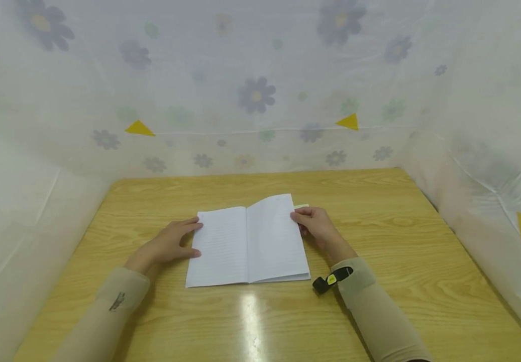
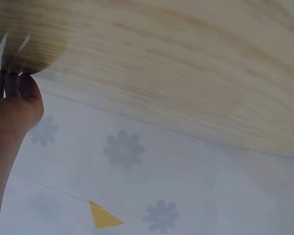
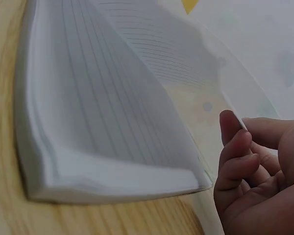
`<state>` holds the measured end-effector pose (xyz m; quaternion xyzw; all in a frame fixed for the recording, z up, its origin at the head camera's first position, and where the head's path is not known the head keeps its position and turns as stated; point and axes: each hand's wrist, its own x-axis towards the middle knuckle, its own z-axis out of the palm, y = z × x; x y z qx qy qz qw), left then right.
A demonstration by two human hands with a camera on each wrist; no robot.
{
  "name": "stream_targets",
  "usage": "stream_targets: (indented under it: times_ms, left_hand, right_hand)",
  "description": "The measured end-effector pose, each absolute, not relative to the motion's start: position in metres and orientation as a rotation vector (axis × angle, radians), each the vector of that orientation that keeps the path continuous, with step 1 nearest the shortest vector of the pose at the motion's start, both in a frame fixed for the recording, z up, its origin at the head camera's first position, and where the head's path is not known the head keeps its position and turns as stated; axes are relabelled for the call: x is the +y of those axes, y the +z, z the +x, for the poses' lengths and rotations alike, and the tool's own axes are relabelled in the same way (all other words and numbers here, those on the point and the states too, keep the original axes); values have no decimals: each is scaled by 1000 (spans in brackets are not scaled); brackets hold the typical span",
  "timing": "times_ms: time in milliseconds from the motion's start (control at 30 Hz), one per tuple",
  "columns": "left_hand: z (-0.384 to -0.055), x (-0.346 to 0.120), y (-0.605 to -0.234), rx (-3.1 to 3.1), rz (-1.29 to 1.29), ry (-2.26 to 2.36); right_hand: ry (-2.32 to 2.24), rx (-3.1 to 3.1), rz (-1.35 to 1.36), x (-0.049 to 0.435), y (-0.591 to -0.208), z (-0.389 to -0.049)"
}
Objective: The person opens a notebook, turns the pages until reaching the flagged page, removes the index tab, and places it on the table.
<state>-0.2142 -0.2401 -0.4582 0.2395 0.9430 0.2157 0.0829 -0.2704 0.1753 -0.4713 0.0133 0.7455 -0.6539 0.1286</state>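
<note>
An open notebook [image 1: 219, 246] with white lined pages lies on the wooden table. My left hand [image 1: 170, 244] is at its left edge, fingertips and thumb touching the page margin and spread apart. On the other side my right hand [image 1: 319, 226] pinches the outer edge of the right-hand notebook page [image 1: 275, 236], near its upper corner. That page is lifted and bowed above the stack. In the right wrist view, the right hand [image 3: 259, 166] has thumb and forefinger on the thin page edge, with the other fingers curled. Ruled lines show on the notebook's pages [image 3: 108, 88].
The wooden table [image 1: 151, 322] extends around the notebook. Pale plastic sheeting [image 1: 197, 75] printed with flowers hangs behind it, with more sheeting at both sides. Yellow triangles [image 1: 348, 122] are stuck on the sheeting. A black strap [image 1: 332, 279] sits at the right wrist.
</note>
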Motion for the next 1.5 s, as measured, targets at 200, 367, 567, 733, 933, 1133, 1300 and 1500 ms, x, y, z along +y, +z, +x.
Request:
stream_targets:
  times_ms: [200,367,567,733,933,1133,1300,1500]
  left_hand:
    - [-213,-241,-458,2818,710,661]
    - [-213,-241,-459,2819,683,663]
    - [-213,-241,-462,2827,673,649]
    - [-213,-240,-462,2831,675,647]
    - [-214,-239,-462,2825,682,655]
    - [-216,-238,-464,2819,687,653]
    - [-218,-238,-465,2829,694,654]
    - [-219,-238,-465,2840,712,650]
  right_hand:
    - [-1929,2133,19,168,-470,-268]
    - [-1941,2151,41,160,-467,-265]
    - [-1980,2146,44,153,-465,-264]
    - [-1995,2139,60,149,-462,-264]
    - [-2039,2132,24,145,-461,-262]
    - [-2070,2138,37,140,-463,-263]
    - [-2104,2125,34,136,-460,-262]
    - [-2153,2081,0,132,-456,-258]
